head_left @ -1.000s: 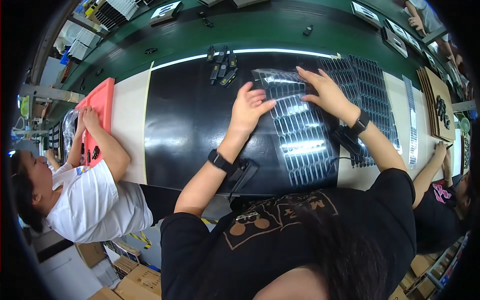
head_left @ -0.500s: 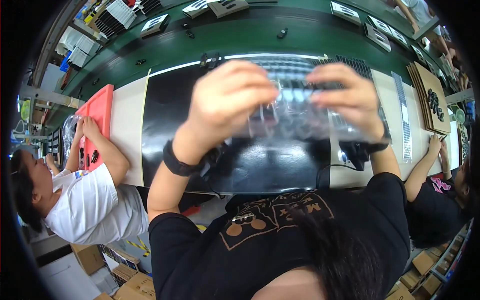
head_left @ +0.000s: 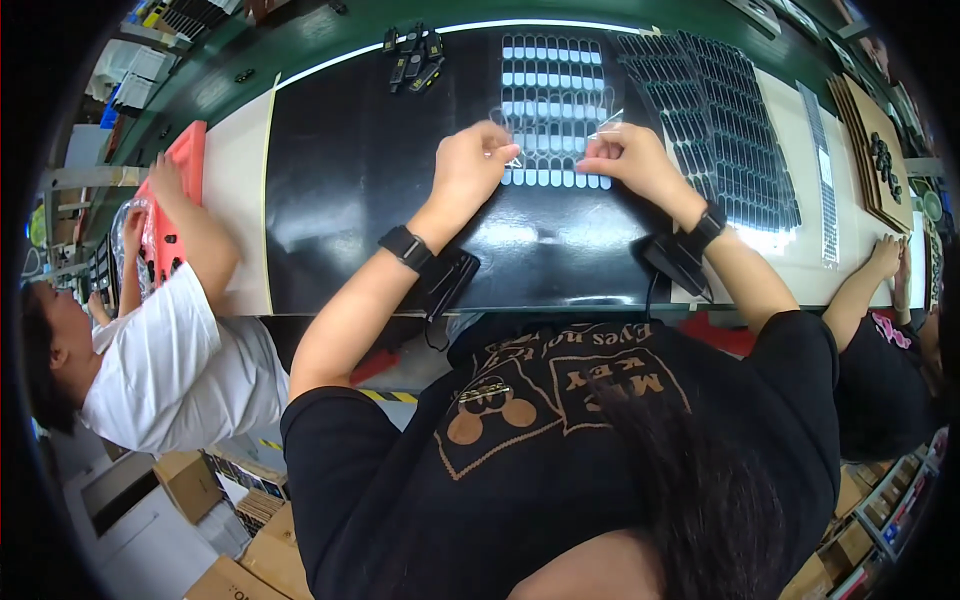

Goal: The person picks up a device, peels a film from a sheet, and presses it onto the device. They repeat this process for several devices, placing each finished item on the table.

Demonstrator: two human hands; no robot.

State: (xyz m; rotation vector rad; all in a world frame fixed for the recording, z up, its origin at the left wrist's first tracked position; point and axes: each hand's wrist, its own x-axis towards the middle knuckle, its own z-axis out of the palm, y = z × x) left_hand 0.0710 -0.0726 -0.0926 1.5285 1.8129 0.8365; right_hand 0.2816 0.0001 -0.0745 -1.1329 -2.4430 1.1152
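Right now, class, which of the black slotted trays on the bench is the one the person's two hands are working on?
The glossy black slotted tray lying alone on the black mat, under both hands; the other trays lie overlapped to its right, untouched.

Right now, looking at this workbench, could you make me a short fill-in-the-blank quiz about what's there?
1. Both hands, left hand and right hand, meet over a sheet of pale ____ shapes.
2. The mat beneath the sheet is ____ in colour.
3. Each wrist wears a black ____.
4. At the far left, a co-worker in a white shirt handles a ____ tray.

Missing words: oval; black; band; red
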